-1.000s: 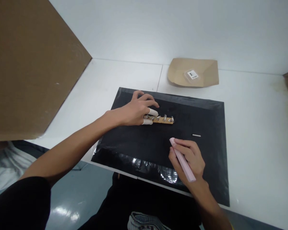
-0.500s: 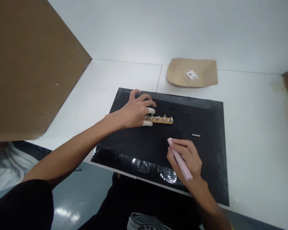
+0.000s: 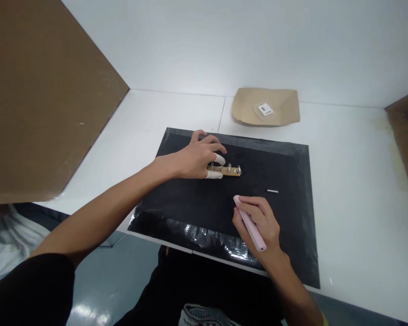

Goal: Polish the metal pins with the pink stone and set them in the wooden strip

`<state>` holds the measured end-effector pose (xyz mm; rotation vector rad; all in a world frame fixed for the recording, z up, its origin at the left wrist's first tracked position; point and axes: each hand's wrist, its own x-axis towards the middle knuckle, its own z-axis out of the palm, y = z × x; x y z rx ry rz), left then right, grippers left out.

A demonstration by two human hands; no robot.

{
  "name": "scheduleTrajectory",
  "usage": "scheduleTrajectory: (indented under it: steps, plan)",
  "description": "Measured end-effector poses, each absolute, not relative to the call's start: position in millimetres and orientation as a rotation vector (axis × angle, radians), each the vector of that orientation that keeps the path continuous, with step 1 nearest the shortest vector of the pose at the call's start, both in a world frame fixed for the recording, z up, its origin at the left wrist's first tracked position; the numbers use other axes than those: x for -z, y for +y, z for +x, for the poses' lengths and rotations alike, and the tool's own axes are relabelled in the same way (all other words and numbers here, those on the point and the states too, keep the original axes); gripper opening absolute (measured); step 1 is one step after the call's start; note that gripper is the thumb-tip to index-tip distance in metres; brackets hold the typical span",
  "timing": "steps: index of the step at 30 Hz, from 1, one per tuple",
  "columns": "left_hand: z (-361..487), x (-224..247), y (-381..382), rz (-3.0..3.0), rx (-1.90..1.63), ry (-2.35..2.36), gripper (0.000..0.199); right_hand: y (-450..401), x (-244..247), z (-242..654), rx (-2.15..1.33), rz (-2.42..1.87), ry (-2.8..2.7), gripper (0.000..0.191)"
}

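Evidently, the left hand [image 3: 196,159] sets white-capped thumb and forefinger narrowly astride the wooden strip [image 3: 227,173], at twelve o'clock on the black mat [image 3: 190,206]; whether they pinch it cannot be told. The right hand [image 3: 265,222] grips a pink stick [image 3: 252,228] at four, aimed toward eleven. Sound handling would brace the strip's edges, clear of its metal fittings [image 3: 229,168].

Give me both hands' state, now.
Left hand: at the wooden strip; whether it grips cannot be told.
Right hand: closed around the pink stick.
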<state>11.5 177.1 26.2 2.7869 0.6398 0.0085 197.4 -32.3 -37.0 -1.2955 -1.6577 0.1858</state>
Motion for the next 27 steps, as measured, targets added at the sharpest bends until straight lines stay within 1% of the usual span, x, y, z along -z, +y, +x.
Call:
scheduleTrajectory:
  steps: [9,17,27]
  plan:
    - [14,-18,172,2.815,-0.053,0.732,0.013,-33,38,198,-0.206,-1.299,-1.658,0.023]
    - [19,-12,161,2.828,-0.120,0.842,0.020,-35,38,197,-0.240,-1.298,-1.664,0.024]
    - [21,-6,152,2.828,-0.234,0.889,0.019,-35,41,198,-0.280,-1.277,-1.656,0.026]
